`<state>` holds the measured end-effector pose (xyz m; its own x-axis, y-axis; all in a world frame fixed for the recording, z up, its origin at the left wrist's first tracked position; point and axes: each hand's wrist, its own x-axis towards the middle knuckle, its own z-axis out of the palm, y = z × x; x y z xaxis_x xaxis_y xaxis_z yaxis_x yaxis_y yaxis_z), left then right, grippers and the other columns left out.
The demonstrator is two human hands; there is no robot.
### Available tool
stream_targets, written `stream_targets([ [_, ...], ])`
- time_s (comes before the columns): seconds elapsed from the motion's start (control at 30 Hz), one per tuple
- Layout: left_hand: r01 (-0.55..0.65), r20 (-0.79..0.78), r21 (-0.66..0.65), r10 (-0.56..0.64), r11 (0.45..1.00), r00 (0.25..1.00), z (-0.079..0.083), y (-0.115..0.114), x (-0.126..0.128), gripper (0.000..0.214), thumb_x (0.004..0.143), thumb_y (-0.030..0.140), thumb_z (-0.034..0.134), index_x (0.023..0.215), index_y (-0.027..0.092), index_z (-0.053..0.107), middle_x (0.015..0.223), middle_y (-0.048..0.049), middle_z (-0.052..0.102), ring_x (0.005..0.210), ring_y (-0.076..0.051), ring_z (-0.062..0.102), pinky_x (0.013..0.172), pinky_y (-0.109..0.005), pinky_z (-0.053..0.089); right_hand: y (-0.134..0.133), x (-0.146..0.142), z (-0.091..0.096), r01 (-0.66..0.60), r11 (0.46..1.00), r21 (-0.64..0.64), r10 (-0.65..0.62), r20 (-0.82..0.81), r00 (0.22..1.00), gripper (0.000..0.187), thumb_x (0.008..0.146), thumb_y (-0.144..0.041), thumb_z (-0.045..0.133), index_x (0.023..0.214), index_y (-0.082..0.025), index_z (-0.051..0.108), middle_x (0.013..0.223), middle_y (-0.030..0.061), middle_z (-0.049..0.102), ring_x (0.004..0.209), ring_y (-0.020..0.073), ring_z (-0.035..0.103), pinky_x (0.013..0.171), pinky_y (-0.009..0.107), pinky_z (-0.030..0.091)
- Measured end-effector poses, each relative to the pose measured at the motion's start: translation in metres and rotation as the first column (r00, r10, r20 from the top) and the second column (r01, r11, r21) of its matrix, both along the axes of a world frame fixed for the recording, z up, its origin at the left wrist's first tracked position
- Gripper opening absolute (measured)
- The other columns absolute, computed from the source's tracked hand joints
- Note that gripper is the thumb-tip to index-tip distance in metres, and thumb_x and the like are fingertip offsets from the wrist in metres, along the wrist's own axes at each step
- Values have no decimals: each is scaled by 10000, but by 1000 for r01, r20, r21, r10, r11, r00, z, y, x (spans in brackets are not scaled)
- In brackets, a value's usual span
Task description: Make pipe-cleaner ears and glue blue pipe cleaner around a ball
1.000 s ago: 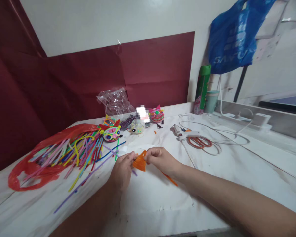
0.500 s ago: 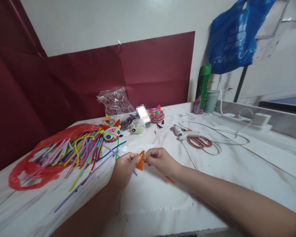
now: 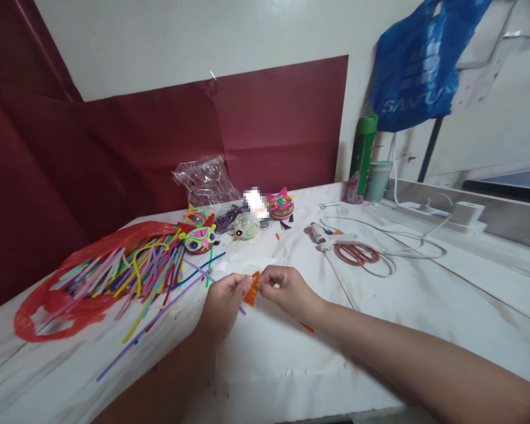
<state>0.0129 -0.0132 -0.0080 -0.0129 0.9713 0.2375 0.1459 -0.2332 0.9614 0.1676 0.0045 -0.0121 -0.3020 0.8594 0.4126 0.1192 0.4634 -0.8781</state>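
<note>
Over the white sheet of paper point(image 3: 282, 356), an orange pipe cleaner point(image 3: 250, 296) is bent into a small triangle with close zigzag rows. My left hand point(image 3: 223, 299) pinches its upper left side between thumb and finger. My right hand point(image 3: 287, 288) is closed in a pinch at the triangle's upper right edge; the exact contact of its fingertips is hard to see. Beneath my right wrist shows a short stretch of orange pipe cleaner point(image 3: 307, 327). The end of a purple pipe cleaner point(image 3: 242, 310) lies just under my left fingers.
At left, a red plastic bag point(image 3: 39, 330) carries many coloured pipe cleaners point(image 3: 132, 274). Decorated animal-face balls point(image 3: 199, 237) stand behind, near a clear plastic wrapper point(image 3: 207, 179). To the right lie a glue gun point(image 3: 335, 240), an orange coil point(image 3: 357, 254) and cables. A green spray can point(image 3: 362, 159) stands by the wall.
The orange triangle has turned slightly, so its rows face me more. My right fingers have shifted a little at its edge. Everything else stays put.
</note>
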Motion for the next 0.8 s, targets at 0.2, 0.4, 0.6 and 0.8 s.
stream_targets([
  [0.2,17,1,-44,-17,999,1000,-2,2,0,272,712,396,645,596,150,639,537,4,587,523,-119,502,506,-228,392,-2,1,-2,61,958,280,-105,142,984,177,734,-98,514,574,-168,539,612,6,566,583,110,514,570,217,393],
  [0.4,32,63,-64,-28,997,998,-11,6,-5,228,711,356,646,607,153,629,522,14,581,495,-113,501,479,-219,379,-4,-1,-2,72,965,250,-109,136,985,170,719,-88,525,571,-171,519,605,-8,552,577,103,495,559,212,374],
  [0.6,31,44,24,-32,999,999,-8,3,-5,200,749,322,618,633,161,642,553,6,612,518,-123,525,505,-224,411,-7,-4,2,-121,972,-202,109,-66,992,164,760,-213,521,620,-161,589,605,-18,575,599,106,503,598,224,402],
  [0.8,14,10,40,-14,999,1000,-3,3,-4,230,776,344,597,669,154,670,593,-12,636,565,-139,544,543,-237,426,1,-4,1,-168,920,-354,82,-244,966,96,648,-223,623,574,-169,594,538,-44,558,540,88,471,563,215,381],
])
